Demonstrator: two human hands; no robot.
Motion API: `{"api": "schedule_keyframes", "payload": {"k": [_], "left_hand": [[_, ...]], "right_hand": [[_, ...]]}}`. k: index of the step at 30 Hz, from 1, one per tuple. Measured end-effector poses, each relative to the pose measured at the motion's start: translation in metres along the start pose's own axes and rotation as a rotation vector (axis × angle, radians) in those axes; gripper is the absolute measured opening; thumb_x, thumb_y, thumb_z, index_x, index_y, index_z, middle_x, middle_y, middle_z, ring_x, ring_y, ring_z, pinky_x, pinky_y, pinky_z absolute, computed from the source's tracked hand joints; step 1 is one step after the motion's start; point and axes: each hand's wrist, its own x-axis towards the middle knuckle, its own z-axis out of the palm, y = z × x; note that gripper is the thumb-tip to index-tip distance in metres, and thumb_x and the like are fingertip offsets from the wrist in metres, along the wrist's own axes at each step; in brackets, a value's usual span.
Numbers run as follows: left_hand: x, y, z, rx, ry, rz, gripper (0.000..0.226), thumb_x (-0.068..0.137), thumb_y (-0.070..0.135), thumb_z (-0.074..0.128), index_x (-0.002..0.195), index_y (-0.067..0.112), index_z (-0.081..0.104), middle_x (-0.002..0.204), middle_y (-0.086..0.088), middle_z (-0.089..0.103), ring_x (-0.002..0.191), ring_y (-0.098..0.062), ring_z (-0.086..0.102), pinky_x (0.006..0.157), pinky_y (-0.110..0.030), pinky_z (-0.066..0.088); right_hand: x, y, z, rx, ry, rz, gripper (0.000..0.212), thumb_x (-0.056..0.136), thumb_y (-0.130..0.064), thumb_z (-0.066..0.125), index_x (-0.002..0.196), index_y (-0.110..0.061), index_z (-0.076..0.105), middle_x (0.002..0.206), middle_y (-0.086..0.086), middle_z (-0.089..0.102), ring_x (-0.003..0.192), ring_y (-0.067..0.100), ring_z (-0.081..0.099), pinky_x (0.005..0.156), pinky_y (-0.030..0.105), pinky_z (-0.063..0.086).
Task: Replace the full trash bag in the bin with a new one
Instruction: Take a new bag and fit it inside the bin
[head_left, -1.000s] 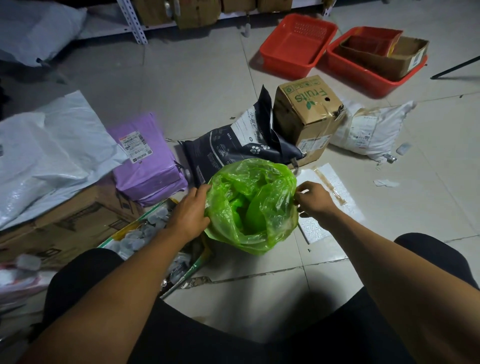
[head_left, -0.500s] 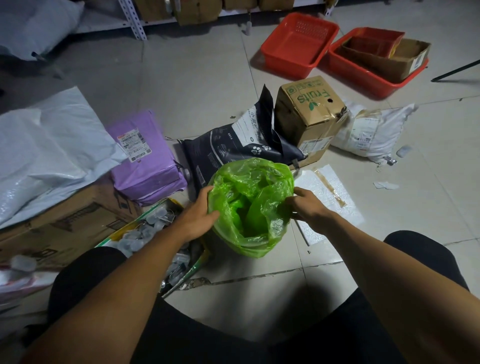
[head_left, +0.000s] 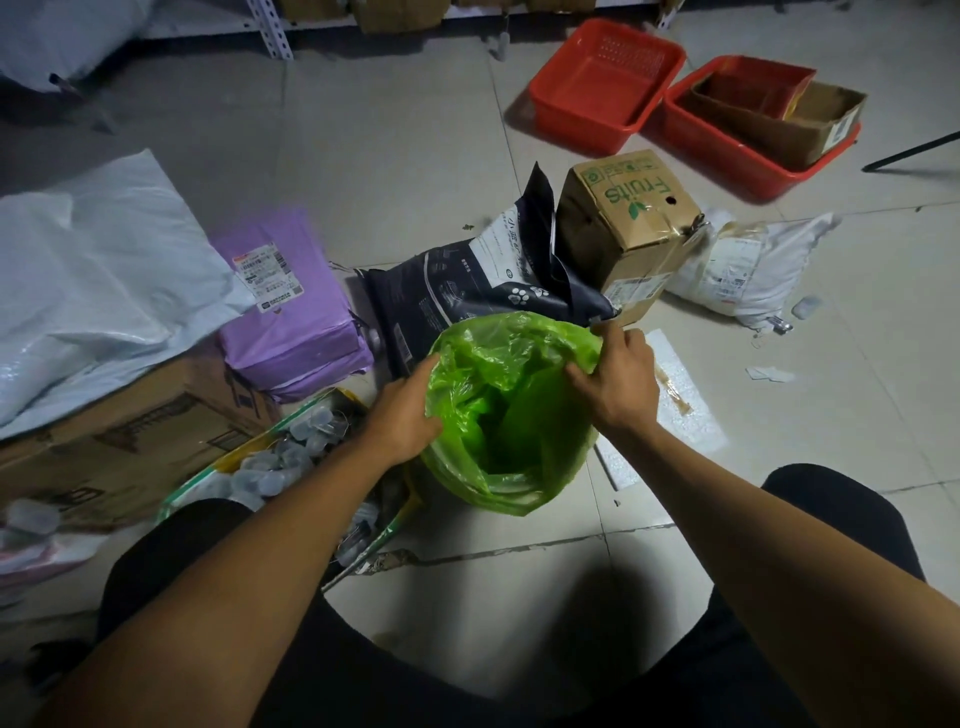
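A translucent green trash bag (head_left: 511, 415) stands open on the tiled floor in front of me, its mouth facing up and its edge draped down the outside. The bin under it is hidden by the plastic. My left hand (head_left: 402, 413) grips the bag's left rim. My right hand (head_left: 618, 382) pinches the right rim near the top, fingers folded over the plastic. The inside of the bag looks hollow and dark green.
A dark pet-food bag (head_left: 467, 291) and a "Fruits" cardboard box (head_left: 628, 223) lie just behind the green bag. A purple parcel (head_left: 291, 306), white sacks (head_left: 98, 270) and a carton of plastic cups (head_left: 291, 457) sit left. Two red baskets (head_left: 602, 83) stand at the back right.
My right hand has moved from the bag's inner right side up to the far right rim. My left hand shifted slightly along the left rim, and the mouth has spread wider.
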Motion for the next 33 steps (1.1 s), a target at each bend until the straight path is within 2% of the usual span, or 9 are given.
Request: {"api": "schedule_keyframes", "payload": {"k": [2,5,10,19,25,27,29,31,33], "left_hand": [[-0.001,-0.003,-0.001,0.011,-0.003,0.017,0.088,0.084,0.01,0.071,0.155,0.024,0.02,0.114,-0.021,0.064,0.073,-0.021,0.062,0.068,-0.029,0.045],[-0.003,-0.009,-0.002,-0.031,0.004,0.016,0.087,0.082,0.009,0.072,0.154,0.02,0.025,0.128,-0.019,0.061,0.099,-0.031,0.065,0.079,-0.028,0.047],[-0.009,-0.015,-0.003,-0.101,-0.031,0.002,0.086,0.082,0.009,0.072,0.154,0.022,0.026,0.126,-0.012,0.062,0.086,-0.02,0.061,0.074,-0.025,0.044],[-0.009,-0.018,-0.007,-0.18,-0.136,-0.056,0.078,0.078,0.009,0.073,0.141,0.032,0.034,0.106,-0.008,0.064,0.081,-0.028,0.069,0.065,-0.039,0.056],[-0.008,-0.023,0.003,-0.183,-0.158,-0.081,0.066,0.08,0.015,0.068,0.14,0.027,0.043,0.117,-0.004,0.066,0.099,-0.022,0.065,0.087,-0.037,0.055],[-0.008,-0.026,0.003,-0.226,-0.152,-0.073,0.053,0.083,0.013,0.067,0.132,0.026,0.051,0.113,-0.004,0.068,0.097,-0.021,0.067,0.088,-0.04,0.056],[-0.009,-0.027,0.003,-0.26,-0.149,-0.056,0.047,0.084,0.01,0.067,0.126,0.026,0.054,0.109,-0.003,0.069,0.095,-0.02,0.068,0.086,-0.04,0.056],[-0.01,-0.027,0.002,-0.28,-0.148,-0.044,0.043,0.085,0.009,0.066,0.124,0.026,0.056,0.106,-0.002,0.07,0.093,-0.018,0.068,0.083,-0.037,0.057],[-0.009,-0.026,0.002,-0.304,-0.148,-0.041,0.043,0.086,0.009,0.065,0.124,0.026,0.056,0.105,-0.002,0.07,0.092,-0.018,0.068,0.082,-0.036,0.057]], "right_hand": [[-0.001,-0.005,0.0,-0.034,0.005,-0.067,0.052,0.084,-0.034,0.067,0.128,-0.012,0.05,0.127,0.017,0.049,0.117,0.035,0.045,0.088,0.043,0.046],[-0.004,-0.003,0.006,0.002,-0.097,-0.066,0.056,0.086,-0.033,0.066,0.137,-0.017,0.047,0.136,0.016,0.044,0.125,0.036,0.042,0.099,0.046,0.045],[-0.017,0.004,0.014,0.193,-0.336,0.136,0.056,0.093,-0.031,0.06,0.143,-0.013,0.04,0.136,0.018,0.055,0.119,0.036,0.055,0.101,0.043,0.046],[-0.009,0.011,0.014,0.307,-0.435,0.264,0.036,0.091,-0.04,0.063,0.11,-0.01,0.065,0.108,0.014,0.068,0.097,0.029,0.065,0.091,0.042,0.054],[-0.014,0.012,0.021,0.27,-0.491,0.25,0.041,0.092,-0.047,0.06,0.089,-0.007,0.069,0.092,0.014,0.07,0.084,0.026,0.065,0.077,0.035,0.052],[-0.014,0.009,0.021,0.202,-0.464,0.194,0.043,0.093,-0.05,0.057,0.092,-0.008,0.068,0.092,0.013,0.068,0.086,0.029,0.064,0.073,0.032,0.046],[-0.012,0.006,0.023,0.082,-0.351,0.045,0.043,0.092,-0.047,0.058,0.113,-0.01,0.063,0.11,0.015,0.066,0.1,0.031,0.062,0.081,0.034,0.048],[-0.013,0.0,0.023,-0.022,-0.203,-0.175,0.049,0.089,-0.04,0.063,0.129,-0.014,0.054,0.125,0.015,0.057,0.112,0.034,0.055,0.09,0.039,0.048],[-0.015,-0.008,0.025,-0.117,-0.143,-0.433,0.047,0.084,-0.034,0.066,0.127,-0.014,0.055,0.122,0.015,0.055,0.109,0.035,0.053,0.086,0.04,0.05]]}}
